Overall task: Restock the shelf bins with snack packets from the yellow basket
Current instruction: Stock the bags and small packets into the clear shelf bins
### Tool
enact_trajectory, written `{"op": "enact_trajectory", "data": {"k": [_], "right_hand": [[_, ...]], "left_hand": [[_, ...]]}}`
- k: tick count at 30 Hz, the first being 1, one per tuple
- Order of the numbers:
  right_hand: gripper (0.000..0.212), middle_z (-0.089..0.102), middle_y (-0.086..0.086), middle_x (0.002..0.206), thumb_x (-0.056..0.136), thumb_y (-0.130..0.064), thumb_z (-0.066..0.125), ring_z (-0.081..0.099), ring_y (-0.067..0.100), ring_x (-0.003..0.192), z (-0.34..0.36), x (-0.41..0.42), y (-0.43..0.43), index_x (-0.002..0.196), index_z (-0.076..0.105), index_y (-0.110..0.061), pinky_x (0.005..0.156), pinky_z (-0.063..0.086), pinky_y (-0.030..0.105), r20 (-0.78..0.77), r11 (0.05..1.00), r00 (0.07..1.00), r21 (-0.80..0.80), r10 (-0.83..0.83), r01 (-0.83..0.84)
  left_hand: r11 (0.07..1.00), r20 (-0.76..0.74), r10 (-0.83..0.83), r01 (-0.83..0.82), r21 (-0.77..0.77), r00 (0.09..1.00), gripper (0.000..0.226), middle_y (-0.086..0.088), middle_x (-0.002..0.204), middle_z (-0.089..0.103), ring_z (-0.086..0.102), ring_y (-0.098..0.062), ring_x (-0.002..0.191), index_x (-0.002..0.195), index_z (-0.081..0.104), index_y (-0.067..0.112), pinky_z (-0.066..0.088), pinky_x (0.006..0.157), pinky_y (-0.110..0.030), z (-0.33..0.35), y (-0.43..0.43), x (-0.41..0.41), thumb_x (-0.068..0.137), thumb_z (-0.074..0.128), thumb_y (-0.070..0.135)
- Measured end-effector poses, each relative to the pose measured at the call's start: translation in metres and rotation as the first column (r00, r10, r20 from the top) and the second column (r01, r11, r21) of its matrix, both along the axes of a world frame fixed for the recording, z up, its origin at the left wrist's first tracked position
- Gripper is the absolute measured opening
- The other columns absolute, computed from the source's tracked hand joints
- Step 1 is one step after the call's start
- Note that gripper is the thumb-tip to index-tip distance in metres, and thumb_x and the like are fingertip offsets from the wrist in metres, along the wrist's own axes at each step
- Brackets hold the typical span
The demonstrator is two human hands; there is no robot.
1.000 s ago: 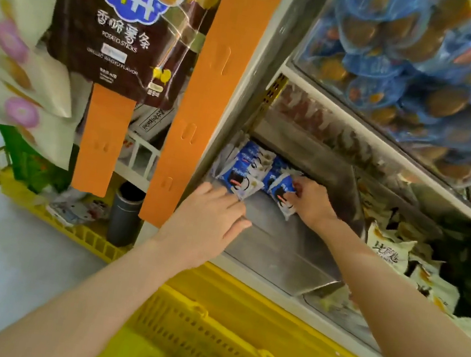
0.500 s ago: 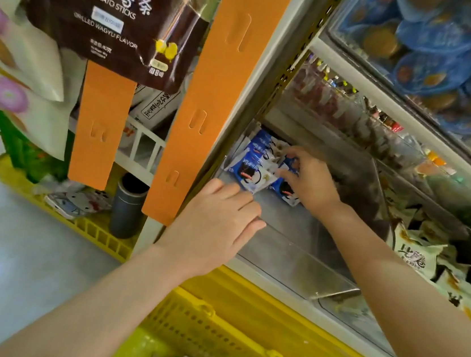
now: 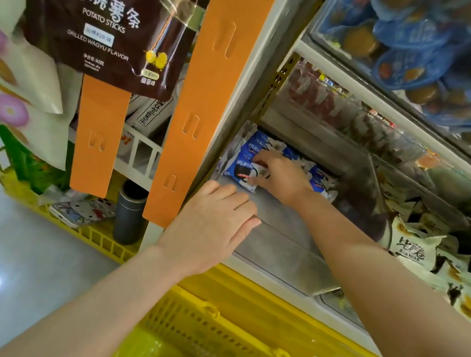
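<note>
Centre frame: your right hand (image 3: 280,178) pinches a blue snack packet (image 3: 242,174) in the clear bin (image 3: 282,243); your left hand (image 3: 216,226) lies flat, fingers straight, at its front edge.

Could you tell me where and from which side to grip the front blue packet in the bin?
Probably pinch the front blue packet by its flat lower seam, coming over the front wall of the bin from the left: it leans on the others, and the right hand covers its right side.

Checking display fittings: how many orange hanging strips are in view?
2. A shorter strip hangs below the potato sticks bag; a longer strip runs along the shelf post. More may lie outside view.
</note>
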State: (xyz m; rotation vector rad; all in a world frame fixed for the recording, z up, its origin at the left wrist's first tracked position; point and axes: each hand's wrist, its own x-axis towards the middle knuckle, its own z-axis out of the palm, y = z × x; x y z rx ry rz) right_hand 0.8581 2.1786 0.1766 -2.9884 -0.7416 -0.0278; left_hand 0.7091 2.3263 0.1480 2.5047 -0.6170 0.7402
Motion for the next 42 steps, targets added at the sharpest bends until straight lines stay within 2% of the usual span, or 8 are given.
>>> {"op": "enact_trajectory", "data": {"k": [10, 14, 19, 23, 25, 32, 37, 42], "right_hand": [[0.040, 0.059, 0.003, 0.127, 0.098, -0.040, 0.035, 0.058, 0.019, 0.109, 0.025, -0.103, -0.031, 0.129, 0.051, -0.020, 0.086, 0.043, 0.028, -0.008, 0.940, 0.996, 0.329, -0.088, 0.085], [0.044, 0.051, 0.000, 0.137, 0.099, -0.039, 0.032, 0.048, 0.017, 0.124, 0.013, -0.169, -0.064, 0.138, 0.042, -0.022, 0.102, 0.040, 0.034, 0.013, 0.981, 1.000, 0.193, -0.024, 0.021], [0.041, 0.049, 0.007, 0.137, 0.095, -0.018, 0.051, 0.041, 0.020, 0.131, -0.008, -0.221, -0.096, 0.134, 0.047, -0.007, 0.110, 0.014, 0.018, 0.234, 0.979, 0.972, 0.195, 0.015, -0.062], [0.027, 0.062, 0.008, 0.100, 0.092, -0.023, 0.048, 0.051, 0.016, 0.096, -0.051, -0.261, -0.118, 0.110, 0.060, -0.006, 0.085, 0.037, 0.022, 0.312, 0.946, 0.948, 0.321, -0.068, -0.038], [0.023, 0.060, 0.005, 0.091, 0.092, -0.023, 0.048, 0.052, 0.014, 0.087, -0.084, -0.280, -0.128, 0.103, 0.061, -0.007, 0.076, 0.036, 0.018, 0.231, 0.940, 0.963, 0.338, -0.137, 0.053], [0.028, 0.046, -0.005, 0.122, 0.101, -0.030, 0.033, 0.045, 0.011, 0.113, -0.221, -0.341, -0.157, 0.125, 0.046, -0.023, 0.088, 0.034, 0.018, -0.465, 0.924, 0.836, 0.089, -0.292, 0.373], [0.019, 0.051, 0.000, 0.092, 0.099, -0.021, 0.040, 0.048, 0.013, 0.078, -0.274, -0.381, -0.161, 0.090, 0.051, -0.034, 0.074, 0.040, 0.031, -0.756, 0.921, 0.579, -0.078, -0.303, 0.381], [0.040, 0.041, 0.006, 0.141, 0.099, -0.017, 0.043, 0.049, 0.023, 0.118, -0.303, -0.394, -0.158, 0.139, 0.039, -0.016, 0.092, 0.041, 0.030, -0.830, 0.911, 0.459, -0.132, -0.317, 0.392]], "left_hand": [[0.992, -0.108, 0.085, -0.074, 0.102, 0.990, 0.045, 0.003, 0.100, 0.063, 0.051, -0.015, 0.094, 0.102, 0.063, 0.019, 0.032, 0.087, -0.031, 0.010, -0.003, -0.009, 0.097, 0.021, 0.037], [0.987, -0.139, 0.143, -0.130, 0.099, 0.980, 0.034, 0.001, 0.115, 0.059, 0.046, -0.015, 0.110, 0.116, 0.058, 0.019, 0.030, 0.099, -0.031, 0.013, -0.009, -0.018, 0.099, 0.031, 0.029], [0.993, -0.100, 0.106, -0.112, -0.046, 0.989, 0.030, -0.003, 0.124, 0.054, 0.044, -0.016, 0.119, 0.122, 0.055, 0.014, 0.029, 0.104, -0.028, 0.009, -0.034, -0.054, 0.098, 0.039, 0.019], [0.996, -0.040, -0.004, 0.000, -0.092, 0.999, 0.026, -0.002, 0.100, 0.060, 0.048, -0.012, 0.095, 0.103, 0.061, 0.011, 0.036, 0.084, -0.022, -0.029, -0.071, -0.098, 0.092, 0.039, 0.018], [0.999, -0.204, -0.044, 0.046, 0.007, 0.978, 0.024, 0.001, 0.100, 0.057, 0.050, -0.013, 0.095, 0.106, 0.060, 0.013, 0.037, 0.085, -0.024, -0.062, -0.089, -0.117, 0.093, 0.040, 0.018], [0.955, -0.774, -0.006, 0.233, 0.184, 0.633, 0.028, 0.000, 0.124, 0.050, 0.045, -0.013, 0.110, 0.124, 0.048, 0.017, 0.037, 0.098, -0.030, -0.200, -0.103, -0.162, 0.100, 0.033, 0.021], [0.929, -0.949, -0.006, 0.353, 0.112, 0.317, 0.033, -0.004, 0.131, 0.046, 0.047, -0.018, 0.115, 0.131, 0.044, 0.015, 0.039, 0.096, -0.029, -0.262, -0.098, -0.183, 0.098, 0.041, 0.021], [0.935, -0.988, 0.007, 0.350, 0.060, 0.151, 0.039, -0.007, 0.132, 0.047, 0.047, -0.021, 0.116, 0.132, 0.043, 0.013, 0.037, 0.093, -0.030, -0.293, -0.108, -0.185, 0.096, 0.047, 0.029]]}}
